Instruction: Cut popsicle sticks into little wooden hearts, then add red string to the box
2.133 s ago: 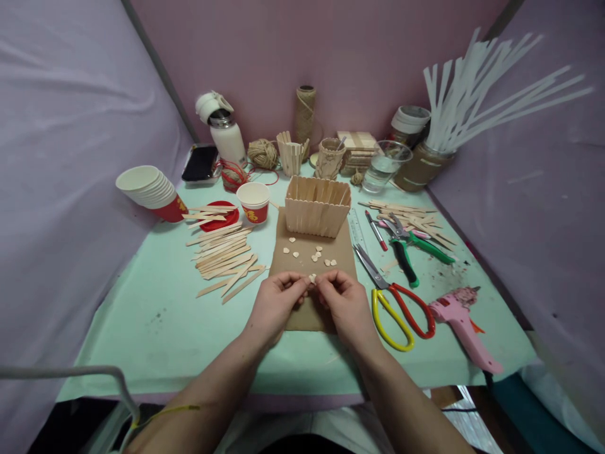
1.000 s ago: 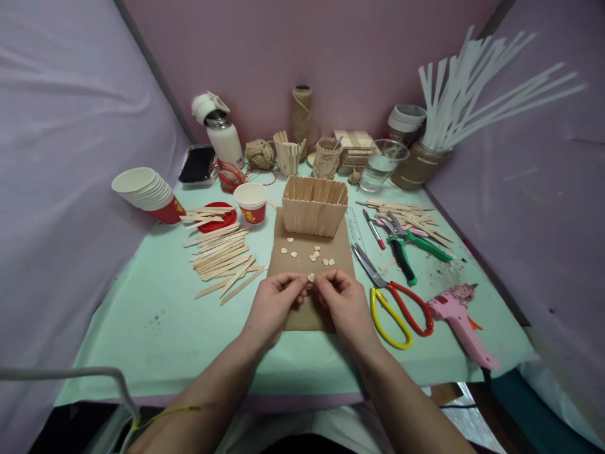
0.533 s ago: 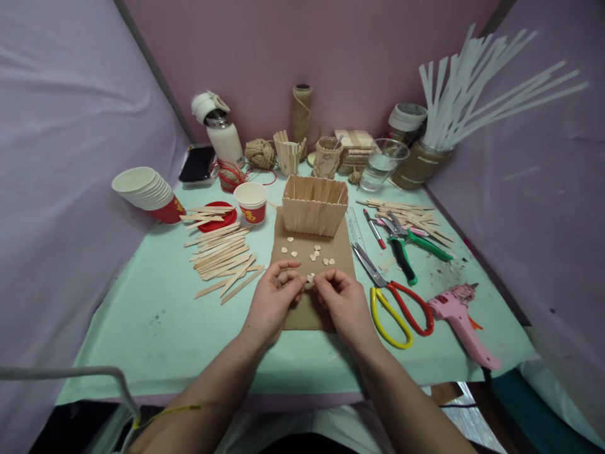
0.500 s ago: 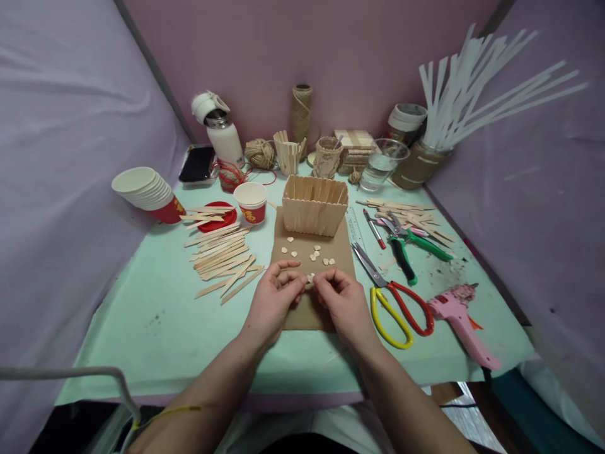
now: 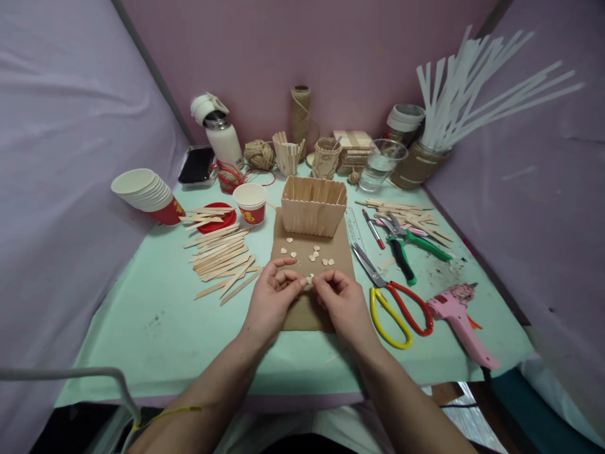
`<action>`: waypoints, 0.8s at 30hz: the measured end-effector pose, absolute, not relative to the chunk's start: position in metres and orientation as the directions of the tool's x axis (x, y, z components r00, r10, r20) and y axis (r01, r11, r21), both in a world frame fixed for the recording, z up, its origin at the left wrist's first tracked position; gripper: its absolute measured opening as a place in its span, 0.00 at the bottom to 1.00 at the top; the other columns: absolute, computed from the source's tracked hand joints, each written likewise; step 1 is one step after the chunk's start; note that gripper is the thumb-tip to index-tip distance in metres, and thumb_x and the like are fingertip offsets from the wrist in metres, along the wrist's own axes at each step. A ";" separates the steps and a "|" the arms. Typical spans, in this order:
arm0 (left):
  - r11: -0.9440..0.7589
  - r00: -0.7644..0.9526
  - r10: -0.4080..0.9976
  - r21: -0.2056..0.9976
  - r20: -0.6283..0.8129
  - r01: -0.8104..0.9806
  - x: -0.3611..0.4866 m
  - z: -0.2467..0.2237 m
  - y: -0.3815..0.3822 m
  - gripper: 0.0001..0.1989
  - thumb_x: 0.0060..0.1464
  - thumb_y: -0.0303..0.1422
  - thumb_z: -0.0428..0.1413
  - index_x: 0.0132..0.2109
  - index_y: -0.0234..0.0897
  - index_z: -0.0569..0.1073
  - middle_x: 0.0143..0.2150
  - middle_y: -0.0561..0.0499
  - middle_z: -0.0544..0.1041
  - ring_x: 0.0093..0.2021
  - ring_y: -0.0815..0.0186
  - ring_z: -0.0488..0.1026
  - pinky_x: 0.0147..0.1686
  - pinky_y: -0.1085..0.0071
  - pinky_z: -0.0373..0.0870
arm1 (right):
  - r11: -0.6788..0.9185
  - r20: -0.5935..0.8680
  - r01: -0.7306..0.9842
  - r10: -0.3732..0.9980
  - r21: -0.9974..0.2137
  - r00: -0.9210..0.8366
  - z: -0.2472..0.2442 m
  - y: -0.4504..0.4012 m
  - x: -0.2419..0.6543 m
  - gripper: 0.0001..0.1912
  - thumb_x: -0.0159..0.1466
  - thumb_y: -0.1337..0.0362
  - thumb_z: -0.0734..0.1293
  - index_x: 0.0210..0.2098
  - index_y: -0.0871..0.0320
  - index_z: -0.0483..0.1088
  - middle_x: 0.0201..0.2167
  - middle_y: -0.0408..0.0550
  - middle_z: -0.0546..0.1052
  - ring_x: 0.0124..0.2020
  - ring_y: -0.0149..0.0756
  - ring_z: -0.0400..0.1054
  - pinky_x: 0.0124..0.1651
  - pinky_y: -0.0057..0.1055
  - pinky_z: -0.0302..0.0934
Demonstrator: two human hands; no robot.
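Observation:
Above a brown cardboard sheet, the fingertips of my left hand and my right hand come together on small wooden pieces. My left thumb and index finger pinch one side, and the right thumb and index finger pinch the other. Whether they are one joined cluster or separate bits is too small to tell. Several loose heart-shaped wooden pieces lie on the cardboard just beyond my fingers. Behind them stands a basket of flat wooden sticks, at the sheet's far end.
Wooden sticks and paper cups lie to the left. On the right are scissors, green-handled cutters, a marker and a pink glue gun. A water cup and twine stand at the back.
Both hands stay almost still, pinching the small wooden pieces. The view shifts very slightly; nothing else visibly moves.

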State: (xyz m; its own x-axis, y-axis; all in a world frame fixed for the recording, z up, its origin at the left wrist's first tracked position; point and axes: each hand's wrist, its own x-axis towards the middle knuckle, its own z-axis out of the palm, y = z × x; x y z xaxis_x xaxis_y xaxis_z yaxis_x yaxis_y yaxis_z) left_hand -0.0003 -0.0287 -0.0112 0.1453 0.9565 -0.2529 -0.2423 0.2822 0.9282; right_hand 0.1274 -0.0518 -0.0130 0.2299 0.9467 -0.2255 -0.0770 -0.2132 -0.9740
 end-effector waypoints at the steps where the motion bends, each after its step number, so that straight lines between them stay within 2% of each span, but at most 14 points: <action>1: 0.281 0.144 0.957 0.929 -0.252 -0.241 0.000 -0.011 -0.029 0.20 0.47 0.30 0.63 0.48 0.39 0.67 0.28 0.58 0.74 0.28 0.73 0.69 0.33 0.77 0.64 | -0.213 -0.225 -0.074 0.947 -0.974 0.230 -0.013 -0.052 0.128 0.14 0.56 0.54 0.69 0.23 0.58 0.67 0.16 0.38 0.65 0.20 0.28 0.55 0.23 0.26 0.50; 9: 0.277 0.127 0.959 0.937 -0.255 -0.211 0.001 -0.010 -0.029 0.21 0.48 0.32 0.62 0.50 0.40 0.68 0.30 0.56 0.75 0.26 0.73 0.69 0.29 0.76 0.62 | -0.203 -0.226 -0.119 0.945 -0.972 0.237 -0.012 -0.052 0.127 0.14 0.55 0.55 0.69 0.22 0.57 0.67 0.16 0.37 0.65 0.20 0.28 0.56 0.24 0.26 0.51; 15: 0.271 0.131 0.960 0.942 -0.249 -0.199 0.000 -0.010 -0.029 0.22 0.48 0.31 0.62 0.51 0.39 0.67 0.30 0.56 0.75 0.28 0.73 0.69 0.32 0.76 0.64 | -0.205 -0.228 -0.126 0.949 -0.971 0.217 -0.013 -0.052 0.127 0.13 0.55 0.55 0.69 0.24 0.58 0.69 0.17 0.37 0.66 0.20 0.28 0.57 0.25 0.26 0.52; 19: 0.258 0.098 0.965 0.948 -0.243 -0.186 0.000 -0.011 -0.029 0.22 0.48 0.31 0.62 0.50 0.39 0.66 0.30 0.56 0.75 0.28 0.73 0.70 0.32 0.77 0.64 | -0.183 -0.211 -0.148 0.956 -0.972 0.202 -0.016 -0.055 0.130 0.14 0.60 0.53 0.67 0.30 0.58 0.71 0.19 0.39 0.68 0.21 0.29 0.60 0.26 0.26 0.55; 24: 0.242 0.075 0.970 0.959 -0.233 -0.149 -0.001 -0.011 -0.028 0.22 0.48 0.33 0.62 0.51 0.39 0.66 0.31 0.56 0.76 0.30 0.71 0.72 0.33 0.76 0.64 | -0.142 -0.152 -0.057 0.962 -0.988 0.228 -0.019 -0.063 0.136 0.14 0.63 0.53 0.65 0.37 0.58 0.72 0.21 0.40 0.70 0.23 0.30 0.62 0.27 0.27 0.57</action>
State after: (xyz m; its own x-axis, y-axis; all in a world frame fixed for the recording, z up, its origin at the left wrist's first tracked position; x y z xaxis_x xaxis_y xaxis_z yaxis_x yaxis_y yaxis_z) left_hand -0.0006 -0.0284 -0.0110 0.0748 0.9696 -0.2330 -0.1490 0.2419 0.9588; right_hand 0.1361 -0.0629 -0.0189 0.2279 0.9618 -0.1519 -0.0573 -0.1424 -0.9881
